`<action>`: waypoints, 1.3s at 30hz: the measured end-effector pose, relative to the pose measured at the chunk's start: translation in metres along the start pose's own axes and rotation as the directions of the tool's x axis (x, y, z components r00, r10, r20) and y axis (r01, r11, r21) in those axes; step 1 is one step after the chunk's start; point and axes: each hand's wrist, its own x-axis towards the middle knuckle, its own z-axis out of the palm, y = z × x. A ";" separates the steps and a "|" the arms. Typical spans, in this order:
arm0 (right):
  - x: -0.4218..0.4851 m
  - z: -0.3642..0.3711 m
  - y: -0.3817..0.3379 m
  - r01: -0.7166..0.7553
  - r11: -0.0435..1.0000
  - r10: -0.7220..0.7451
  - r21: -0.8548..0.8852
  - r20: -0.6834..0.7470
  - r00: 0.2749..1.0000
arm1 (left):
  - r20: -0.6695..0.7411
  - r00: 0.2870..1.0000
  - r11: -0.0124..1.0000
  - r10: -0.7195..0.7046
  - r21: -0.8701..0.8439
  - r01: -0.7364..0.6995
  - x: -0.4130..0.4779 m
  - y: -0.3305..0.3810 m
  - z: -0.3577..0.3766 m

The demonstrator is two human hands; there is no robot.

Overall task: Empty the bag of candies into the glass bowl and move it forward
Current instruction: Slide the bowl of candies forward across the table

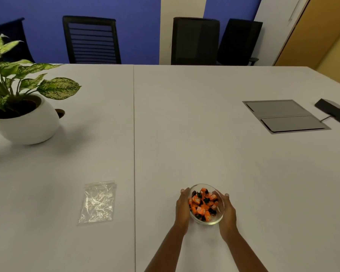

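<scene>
A glass bowl [214, 220] sits on the white table near its front edge, right of the seam. Orange and black wrapped candies [203, 204] fill it. My left hand [182, 208] presses against the bowl's left wall and my right hand [228, 212] against its right wall, so both hold it between them. The clear plastic bag [97, 202] lies flat and empty on the table to the left, apart from the bowl.
A potted plant in a white pot [26, 122] stands at the far left. A grey cable hatch [285, 115] is set into the table at the right, with a black device [336, 111] beside it. Several black chairs [90, 39] line the far edge.
</scene>
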 end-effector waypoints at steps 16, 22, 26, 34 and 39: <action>-0.004 0.037 0.001 -0.021 0.998 0.022 0.055 -0.008 1.000 | -0.143 0.989 0.994 -0.045 -0.106 0.030 0.009 0.006 -0.002; -0.002 0.092 -0.012 -0.030 1.000 0.029 0.002 0.069 0.997 | -0.289 0.957 0.991 0.021 -0.122 -0.059 0.017 0.039 -0.032; 0.004 0.138 -0.020 -0.025 1.000 0.026 -0.013 0.123 0.992 | -0.357 0.931 0.988 0.078 -0.099 -0.121 0.029 0.069 -0.058; 0.032 0.226 -0.041 -0.022 1.000 0.023 -0.009 0.178 0.984 | -0.437 0.887 0.975 0.147 -0.085 -0.203 0.073 0.135 -0.103; 0.062 0.276 -0.054 -0.023 1.000 0.027 -0.020 0.188 0.982 | -0.456 0.878 0.966 0.144 -0.129 -0.225 0.111 0.171 -0.125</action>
